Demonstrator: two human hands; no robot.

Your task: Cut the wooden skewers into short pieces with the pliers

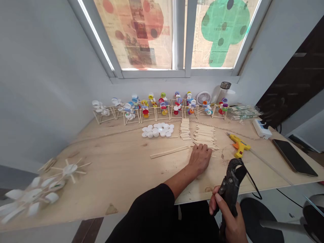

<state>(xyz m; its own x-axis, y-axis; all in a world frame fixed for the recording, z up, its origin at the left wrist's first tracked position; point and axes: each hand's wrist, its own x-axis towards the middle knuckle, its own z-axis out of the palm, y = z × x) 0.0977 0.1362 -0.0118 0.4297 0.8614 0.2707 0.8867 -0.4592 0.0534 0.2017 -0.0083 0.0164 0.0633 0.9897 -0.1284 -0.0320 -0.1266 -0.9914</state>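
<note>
My left hand (pixel 200 158) rests on the table with its fingers curled down over thin wooden sticks, at the near edge of a pile of short sticks (pixel 204 135). Its fingertips are partly hidden; stick ends show on both sides of it. My right hand (pixel 234 219) is wrapped round the handles of a black pipe cutter (pixel 230 182), held upright at the table's front edge, its jaws pointing up. Left of my left hand lie a few longer sticks (pixel 169 152). A second, narrower stack of short sticks (pixel 185 129) lies just beyond.
White bottle caps (pixel 158 130) cluster mid-table. Behind stand several stick frames with coloured cap wheels (pixel 163 109). A yellow glue gun (pixel 239 145), phone (pixel 295 157) and power strip (pixel 262 129) are right. Larger white paddle wheels (pixel 32 195) lie at left.
</note>
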